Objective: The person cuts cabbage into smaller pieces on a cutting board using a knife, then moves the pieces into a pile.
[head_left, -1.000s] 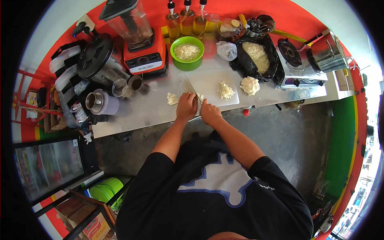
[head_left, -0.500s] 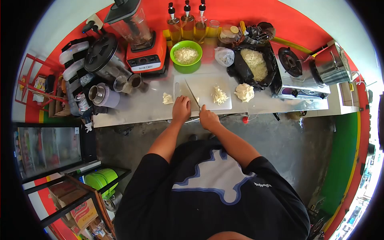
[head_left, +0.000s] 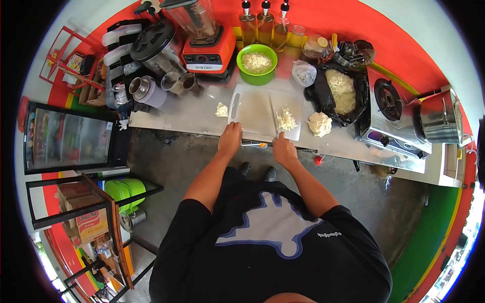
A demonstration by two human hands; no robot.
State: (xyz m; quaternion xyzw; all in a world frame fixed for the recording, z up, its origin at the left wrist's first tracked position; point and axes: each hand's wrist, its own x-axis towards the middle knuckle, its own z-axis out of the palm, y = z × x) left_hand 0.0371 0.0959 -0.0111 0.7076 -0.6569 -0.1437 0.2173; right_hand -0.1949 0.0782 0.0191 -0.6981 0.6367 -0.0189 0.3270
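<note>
My right hand [head_left: 284,148] grips a knife [head_left: 274,117] by its handle. The blade points away from me, standing along the left side of a pile of chopped pale pieces [head_left: 286,120] on the white cutting board [head_left: 252,111]. At the board's near left corner, my left hand [head_left: 231,137] is closed, its fingers curled over the edge. Left of the board, a small pale chunk [head_left: 222,109] lies on the steel counter [head_left: 177,117]. A larger pale, lumpy piece [head_left: 320,124] sits right of the board.
Behind the board is a green bowl [head_left: 257,73] of shredded pale food. A black bag [head_left: 359,81] holds more, beside a clear plastic bag [head_left: 303,73]. A red blender [head_left: 207,58], pump bottles [head_left: 264,28] and a gas stove [head_left: 394,132] line the counter.
My left hand has gone from the board's surface to its near left corner. The knife has moved right, up to the chopped pile. The whole view has shifted.
</note>
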